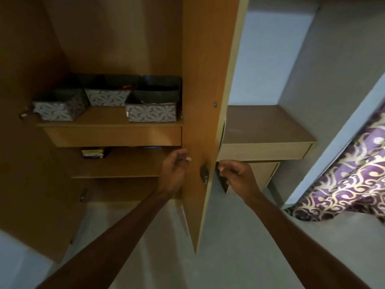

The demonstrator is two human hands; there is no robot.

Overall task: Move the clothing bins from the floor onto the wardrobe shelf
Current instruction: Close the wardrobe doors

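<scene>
Three grey patterned clothing bins stand in a row on the wardrobe shelf (104, 120): a left bin (59, 107), a middle bin (106, 97) set further back, and a right bin (152, 112) by the front edge. The wardrobe's right door (206, 80) stands edge-on toward me between my hands. My left hand (175, 172) hovers on the door's inner side below the shelf, fingers loosely curled, holding nothing. My right hand (235, 174) is on the outer side, its fingers curled round the dark door handle (222, 181). A dark latch (204, 173) shows on the inner face.
A small dark box (93, 153) lies on the lower shelf. The left wardrobe door (31, 142) hangs open at the left. A wooden desk (266, 126) stands right of the wardrobe, with a purple patterned curtain (343, 184) beyond it. Grey floor (229, 247) lies below.
</scene>
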